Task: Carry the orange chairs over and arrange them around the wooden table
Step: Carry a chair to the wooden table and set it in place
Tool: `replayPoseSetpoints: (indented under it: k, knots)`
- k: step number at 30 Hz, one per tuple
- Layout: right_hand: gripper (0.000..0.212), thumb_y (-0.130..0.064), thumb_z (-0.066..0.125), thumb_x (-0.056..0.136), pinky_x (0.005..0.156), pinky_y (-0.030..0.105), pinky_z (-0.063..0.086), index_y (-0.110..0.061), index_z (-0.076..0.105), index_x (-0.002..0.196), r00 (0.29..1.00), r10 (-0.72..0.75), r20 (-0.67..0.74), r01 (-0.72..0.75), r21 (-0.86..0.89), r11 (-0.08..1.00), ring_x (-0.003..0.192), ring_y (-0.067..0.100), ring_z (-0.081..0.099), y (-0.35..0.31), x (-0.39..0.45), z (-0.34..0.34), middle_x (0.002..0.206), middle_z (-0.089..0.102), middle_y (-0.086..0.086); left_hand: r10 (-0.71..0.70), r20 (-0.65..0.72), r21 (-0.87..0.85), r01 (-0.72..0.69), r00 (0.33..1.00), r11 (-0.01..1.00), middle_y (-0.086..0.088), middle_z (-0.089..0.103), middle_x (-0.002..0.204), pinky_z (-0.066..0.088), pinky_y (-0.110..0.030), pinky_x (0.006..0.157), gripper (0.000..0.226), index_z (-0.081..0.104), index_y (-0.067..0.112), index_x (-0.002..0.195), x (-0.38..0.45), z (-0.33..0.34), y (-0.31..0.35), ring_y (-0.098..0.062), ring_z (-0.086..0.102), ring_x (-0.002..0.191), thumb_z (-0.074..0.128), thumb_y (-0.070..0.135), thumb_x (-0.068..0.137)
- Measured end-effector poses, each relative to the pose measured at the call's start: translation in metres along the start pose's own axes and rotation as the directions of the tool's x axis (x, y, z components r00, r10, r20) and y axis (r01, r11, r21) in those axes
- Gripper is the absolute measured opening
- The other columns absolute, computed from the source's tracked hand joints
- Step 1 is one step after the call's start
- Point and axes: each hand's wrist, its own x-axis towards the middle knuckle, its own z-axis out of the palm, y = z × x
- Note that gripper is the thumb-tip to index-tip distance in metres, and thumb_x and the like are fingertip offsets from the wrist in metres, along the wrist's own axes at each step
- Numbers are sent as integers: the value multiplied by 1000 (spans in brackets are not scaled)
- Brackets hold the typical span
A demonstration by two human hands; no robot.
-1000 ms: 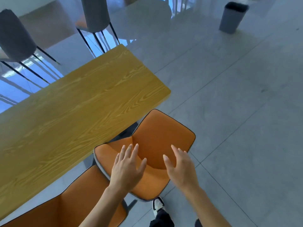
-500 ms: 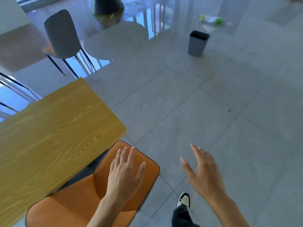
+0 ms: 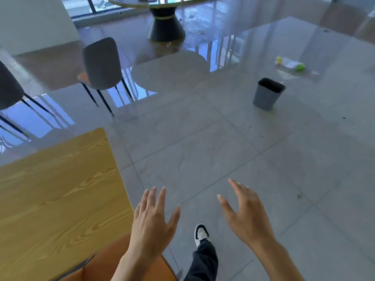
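The wooden table (image 3: pixel 56 189) fills the lower left, its corner pointing up the frame. One orange chair (image 3: pixel 105 264) stands tucked against the table's near edge at the bottom, mostly hidden by my left forearm. My left hand (image 3: pixel 152 222) hovers above the chair's right edge with fingers spread, holding nothing. Off to the right, my right hand (image 3: pixel 245 216) floats over bare floor, fingers straight and empty. Another chair (image 3: pixel 101 67) with a grey back and an orange seat stands beyond the table at upper left.
A grey waste bin (image 3: pixel 267 94) stands on the tiled floor at the right. Behind it lies a bottle (image 3: pixel 290 63). A round table's dark pedestal (image 3: pixel 165 23) sits at the top. A dark chair (image 3: pixel 10 88) is at the left edge. My shoe (image 3: pixel 200 235) steps forward.
My view has swung up and to the right, away from the table. Both hands lifted off the orange chair, which slid down out of frame. My foot has stepped forward.
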Motion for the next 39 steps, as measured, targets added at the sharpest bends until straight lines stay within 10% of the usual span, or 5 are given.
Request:
replayPoseSetpoints:
  k: [39]
  knots:
    - [54,-45,59,96,116,38,34,-22,50,144,816,-462,349,457,101,884,136,20,46,-430,860,141,143,57,4,-567,-280,-146,549,775,823,3,30,159,17,-35,120,63,34,25,151,753,-213,-128,-16,16,150,37,58,97]
